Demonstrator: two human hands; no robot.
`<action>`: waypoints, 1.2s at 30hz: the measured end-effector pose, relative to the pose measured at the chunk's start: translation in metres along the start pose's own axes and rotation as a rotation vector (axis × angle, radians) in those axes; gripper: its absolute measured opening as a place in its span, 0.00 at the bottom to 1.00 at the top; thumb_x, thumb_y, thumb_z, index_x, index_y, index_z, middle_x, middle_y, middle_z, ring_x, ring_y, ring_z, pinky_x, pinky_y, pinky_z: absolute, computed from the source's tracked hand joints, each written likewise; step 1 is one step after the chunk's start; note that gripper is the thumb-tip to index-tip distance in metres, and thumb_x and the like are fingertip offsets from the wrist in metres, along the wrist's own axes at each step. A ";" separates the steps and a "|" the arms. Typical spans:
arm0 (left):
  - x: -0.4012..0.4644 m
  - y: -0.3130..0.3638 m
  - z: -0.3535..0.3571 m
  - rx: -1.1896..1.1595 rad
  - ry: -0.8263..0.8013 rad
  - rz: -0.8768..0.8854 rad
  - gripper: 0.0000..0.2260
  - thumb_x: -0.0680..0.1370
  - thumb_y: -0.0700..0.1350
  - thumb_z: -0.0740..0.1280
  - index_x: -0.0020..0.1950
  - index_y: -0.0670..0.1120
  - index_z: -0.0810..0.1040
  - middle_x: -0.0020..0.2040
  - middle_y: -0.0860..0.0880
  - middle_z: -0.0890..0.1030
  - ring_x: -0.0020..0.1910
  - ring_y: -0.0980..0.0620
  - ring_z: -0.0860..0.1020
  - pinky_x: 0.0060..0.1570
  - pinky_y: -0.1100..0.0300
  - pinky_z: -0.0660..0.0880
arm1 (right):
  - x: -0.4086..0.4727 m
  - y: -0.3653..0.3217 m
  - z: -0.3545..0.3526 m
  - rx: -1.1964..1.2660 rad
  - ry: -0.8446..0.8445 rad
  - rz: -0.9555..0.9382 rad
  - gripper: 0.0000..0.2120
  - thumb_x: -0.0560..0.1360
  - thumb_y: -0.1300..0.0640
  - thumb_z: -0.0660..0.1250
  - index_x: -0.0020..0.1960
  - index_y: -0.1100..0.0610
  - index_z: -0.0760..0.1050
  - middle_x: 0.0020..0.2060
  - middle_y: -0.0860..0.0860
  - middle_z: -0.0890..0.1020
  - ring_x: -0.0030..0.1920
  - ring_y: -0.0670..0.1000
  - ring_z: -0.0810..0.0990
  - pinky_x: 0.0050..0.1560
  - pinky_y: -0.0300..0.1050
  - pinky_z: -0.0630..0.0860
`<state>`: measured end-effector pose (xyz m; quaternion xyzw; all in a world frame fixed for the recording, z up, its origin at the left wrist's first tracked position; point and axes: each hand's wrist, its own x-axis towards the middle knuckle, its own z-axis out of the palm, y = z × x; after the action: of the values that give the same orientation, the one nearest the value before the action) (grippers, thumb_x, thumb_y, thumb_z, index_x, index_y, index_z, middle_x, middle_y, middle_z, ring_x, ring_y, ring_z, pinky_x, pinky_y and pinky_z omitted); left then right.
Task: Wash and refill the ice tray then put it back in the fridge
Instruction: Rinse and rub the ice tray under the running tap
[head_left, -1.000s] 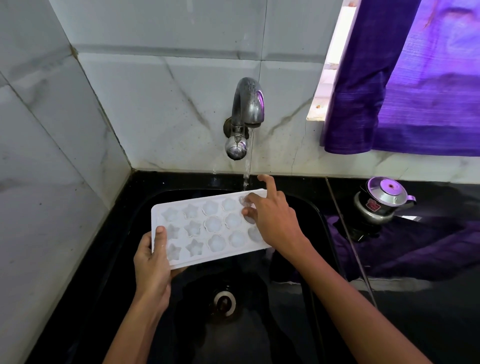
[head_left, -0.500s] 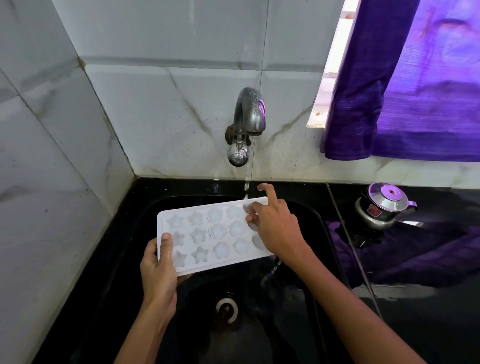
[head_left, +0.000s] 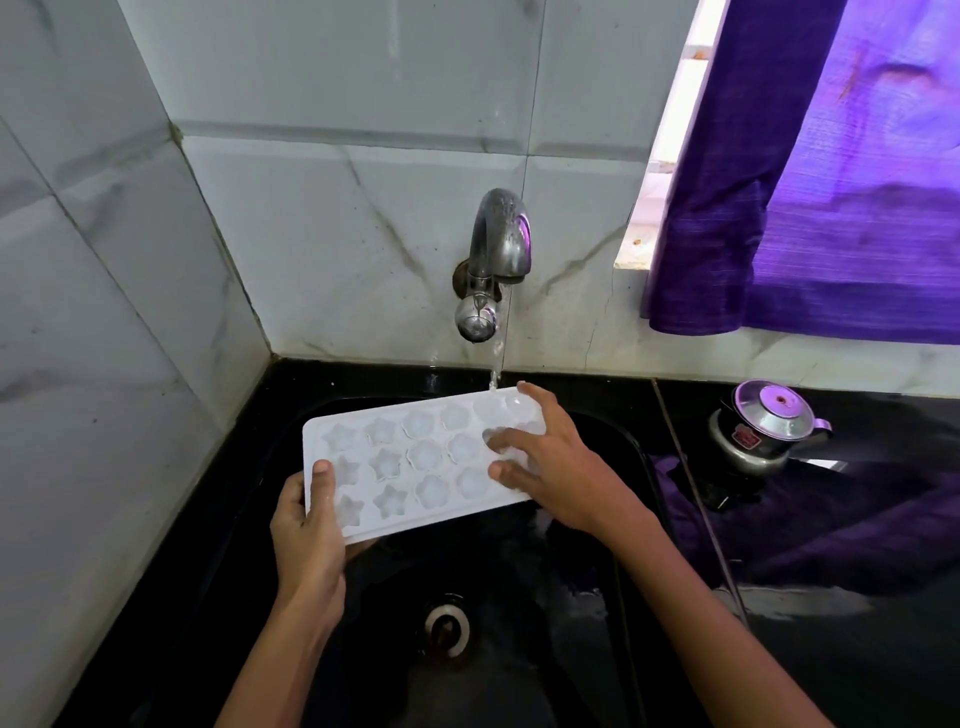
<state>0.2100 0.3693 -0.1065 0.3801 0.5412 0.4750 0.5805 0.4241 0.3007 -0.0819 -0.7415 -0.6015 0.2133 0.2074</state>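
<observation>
Holding the ice tray (head_left: 415, 462) over the black sink (head_left: 613, 519), we grip its near-left corner with our left hand (head_left: 307, 535), thumb on top. Our right hand (head_left: 550, 467), fingers spread, covers its right-end cells beneath the tap (head_left: 493, 265) stream.

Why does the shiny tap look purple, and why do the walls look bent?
In the head view, the curved metal tap mirrors the sunlit purple curtain; the glossy black counter shows the same purple glare. The wide-angle lens bows the marble wall tiles' straight seams. The white plastic ice tray stays evenly lit and sharp.
</observation>
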 end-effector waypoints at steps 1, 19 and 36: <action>0.000 0.000 0.000 0.000 -0.001 -0.006 0.12 0.81 0.50 0.60 0.59 0.45 0.73 0.48 0.48 0.81 0.46 0.48 0.80 0.38 0.54 0.77 | 0.001 -0.001 0.000 -0.001 0.022 0.005 0.12 0.76 0.43 0.64 0.57 0.45 0.75 0.73 0.38 0.45 0.74 0.50 0.57 0.61 0.53 0.73; -0.003 0.001 0.002 -0.013 0.013 -0.010 0.11 0.81 0.51 0.60 0.57 0.45 0.73 0.48 0.50 0.81 0.46 0.50 0.81 0.38 0.54 0.78 | 0.011 -0.002 0.017 -0.381 0.160 -0.010 0.18 0.75 0.54 0.69 0.64 0.49 0.71 0.75 0.45 0.41 0.74 0.52 0.54 0.42 0.36 0.73; -0.006 -0.002 0.008 -0.023 0.028 -0.014 0.11 0.81 0.50 0.59 0.58 0.45 0.73 0.47 0.50 0.81 0.45 0.50 0.81 0.39 0.53 0.78 | 0.008 -0.007 0.013 -0.374 0.202 -0.036 0.15 0.77 0.53 0.66 0.62 0.46 0.73 0.77 0.47 0.43 0.74 0.55 0.56 0.48 0.48 0.78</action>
<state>0.2180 0.3633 -0.1059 0.3629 0.5466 0.4823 0.5805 0.4125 0.3107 -0.0887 -0.7739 -0.6197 0.0188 0.1293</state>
